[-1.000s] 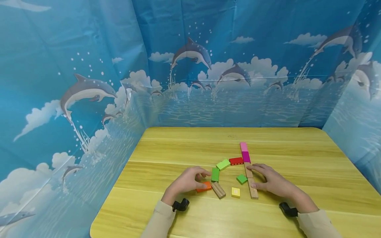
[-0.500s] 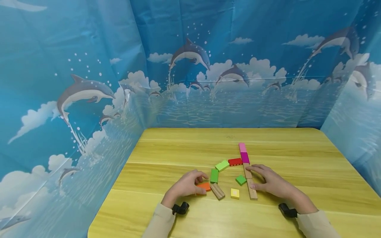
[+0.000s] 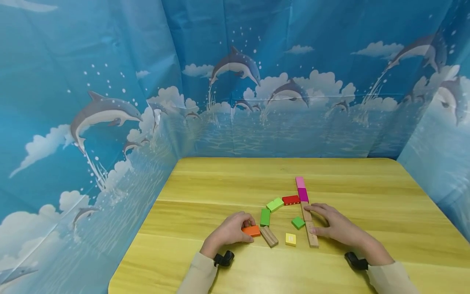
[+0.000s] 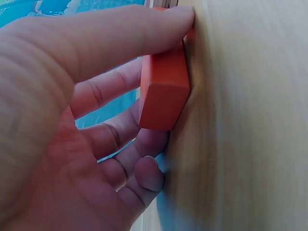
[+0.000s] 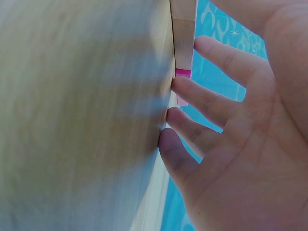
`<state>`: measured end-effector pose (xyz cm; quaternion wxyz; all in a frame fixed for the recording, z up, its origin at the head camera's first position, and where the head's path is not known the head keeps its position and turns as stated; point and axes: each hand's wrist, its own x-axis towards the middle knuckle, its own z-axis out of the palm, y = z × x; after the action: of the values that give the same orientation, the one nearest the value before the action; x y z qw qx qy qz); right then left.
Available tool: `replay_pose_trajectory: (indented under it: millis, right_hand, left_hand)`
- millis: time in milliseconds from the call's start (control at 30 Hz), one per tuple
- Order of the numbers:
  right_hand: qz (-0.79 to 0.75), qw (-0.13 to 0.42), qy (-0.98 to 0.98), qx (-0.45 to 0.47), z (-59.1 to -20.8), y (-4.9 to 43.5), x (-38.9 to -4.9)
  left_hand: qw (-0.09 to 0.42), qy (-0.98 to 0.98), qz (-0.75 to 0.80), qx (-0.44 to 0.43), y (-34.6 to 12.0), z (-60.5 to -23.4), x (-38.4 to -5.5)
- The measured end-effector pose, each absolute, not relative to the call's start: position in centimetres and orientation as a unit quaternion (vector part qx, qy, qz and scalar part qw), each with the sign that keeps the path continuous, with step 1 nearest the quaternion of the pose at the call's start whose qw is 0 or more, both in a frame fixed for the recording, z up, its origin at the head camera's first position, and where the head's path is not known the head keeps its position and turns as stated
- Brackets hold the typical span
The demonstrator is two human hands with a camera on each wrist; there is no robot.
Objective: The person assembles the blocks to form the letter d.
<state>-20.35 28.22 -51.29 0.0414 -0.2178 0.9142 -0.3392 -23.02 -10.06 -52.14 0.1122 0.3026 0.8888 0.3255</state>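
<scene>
An orange block (image 3: pixel 251 231) lies on the table, pinched between the thumb and fingers of my left hand (image 3: pixel 230 228). In the left wrist view the thumb crosses the near side of the orange block (image 4: pixel 166 91), with fingers behind it. Just right of it slants a grooved wooden block (image 3: pixel 269 236). My right hand (image 3: pixel 339 224), fingers mostly straight, rests its index finger and thumb along two plain wooden blocks (image 3: pixel 311 237) laid end to end. In the right wrist view the index fingertip touches a wooden block (image 5: pixel 184 43); the other fingertips rest on the tabletop.
A magenta block (image 3: pixel 302 194) and a pink block (image 3: pixel 300 182) extend the wooden row. A red block (image 3: pixel 291 200), a light green block (image 3: pixel 275 204) and a green block (image 3: pixel 265 217) form a curve. Inside lie a green square (image 3: pixel 298 222) and a yellow square (image 3: pixel 290 239).
My left fingers have come in around the orange block, and the thumb has shifted to its near side. The right hand stays along the wooden blocks.
</scene>
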Motion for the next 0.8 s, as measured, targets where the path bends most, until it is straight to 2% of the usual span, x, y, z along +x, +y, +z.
replay_pose_trajectory:
  millis: [800]
  right_hand:
    - [-0.341,0.045,0.914,-0.218,-50.92,28.23,-20.40]
  left_hand:
    - [0.095,0.879,0.355,0.305,-10.44,-51.86,-23.26]
